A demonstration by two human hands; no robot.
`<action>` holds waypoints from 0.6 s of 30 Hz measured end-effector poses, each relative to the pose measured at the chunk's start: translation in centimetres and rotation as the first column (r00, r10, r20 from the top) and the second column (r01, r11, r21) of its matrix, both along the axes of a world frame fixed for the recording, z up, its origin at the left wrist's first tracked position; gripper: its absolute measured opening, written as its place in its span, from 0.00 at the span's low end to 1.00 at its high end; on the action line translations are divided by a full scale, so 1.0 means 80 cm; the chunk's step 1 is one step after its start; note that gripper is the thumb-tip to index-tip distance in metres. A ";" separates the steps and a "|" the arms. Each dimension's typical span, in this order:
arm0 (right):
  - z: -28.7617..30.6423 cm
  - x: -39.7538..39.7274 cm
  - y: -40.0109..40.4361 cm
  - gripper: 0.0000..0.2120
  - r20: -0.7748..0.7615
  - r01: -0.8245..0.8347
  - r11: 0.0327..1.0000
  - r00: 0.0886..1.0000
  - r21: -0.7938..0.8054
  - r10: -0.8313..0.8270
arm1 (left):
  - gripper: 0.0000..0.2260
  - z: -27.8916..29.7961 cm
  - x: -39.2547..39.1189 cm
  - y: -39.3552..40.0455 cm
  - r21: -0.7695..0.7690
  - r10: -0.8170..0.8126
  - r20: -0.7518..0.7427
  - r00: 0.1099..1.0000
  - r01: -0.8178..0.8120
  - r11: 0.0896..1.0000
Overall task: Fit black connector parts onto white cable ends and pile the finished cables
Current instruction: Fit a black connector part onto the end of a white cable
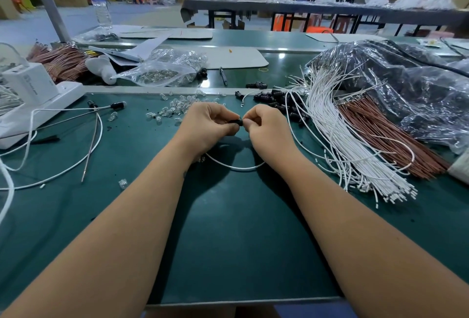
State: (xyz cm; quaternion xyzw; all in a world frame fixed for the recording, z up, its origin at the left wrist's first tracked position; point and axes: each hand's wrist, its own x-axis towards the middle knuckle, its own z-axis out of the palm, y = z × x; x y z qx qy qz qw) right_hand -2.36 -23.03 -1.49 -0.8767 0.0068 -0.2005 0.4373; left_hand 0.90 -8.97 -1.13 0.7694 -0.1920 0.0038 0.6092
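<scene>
**Connector lying sideways between the two hands, cable end coming in from the right**

Left hand (212, 124) has its fingers curled round a small black connector part (235, 122), pinching it at the fingertips. Right hand (266, 124) sits just beside it, fingertips pinched together right at the connector's open end. I'd guess it's holding the cable tip, but the tip itself is hidden by the fingers.

What matters here: the connector's long axis runs left-right, in line with the gap between the hands, so the push looks like a straight sideways one from the right hand into the left.

The white cable (236, 166) loops down below both wrists onto the green bench mat (241, 241).

Further out, loose black connectors (276, 100) sit just beyond the right hand, and the big bundle of white cables (337, 135) fans out on the right, so the right hand is nearer for both. A few finished-looking cables (76, 124) lie off to the left.
</scene>
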 end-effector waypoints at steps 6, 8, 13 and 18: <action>-0.001 -0.001 -0.005 0.10 0.029 -0.033 0.978 0.999 0.207 0.027 | 0.12 -0.001 0.005 0.002 -0.048 0.068 0.033 0.997 -0.066 0.997; -0.002 -0.001 -0.006 0.14 0.051 -0.025 0.969 0.999 0.246 0.013 | 0.12 -0.001 0.005 0.001 -0.048 0.060 0.028 0.998 -0.058 0.997; -0.001 -0.002 -0.004 0.15 0.090 -0.023 0.980 0.996 0.198 0.006 | 0.10 0.000 0.003 0.002 -0.011 0.042 0.041 0.998 -0.041 0.999; 0.000 -0.003 -0.001 0.15 0.137 -0.021 0.997 0.990 0.079 0.010 | 0.09 0.002 0.001 0.000 0.082 0.033 0.075 0.997 -0.039 0.996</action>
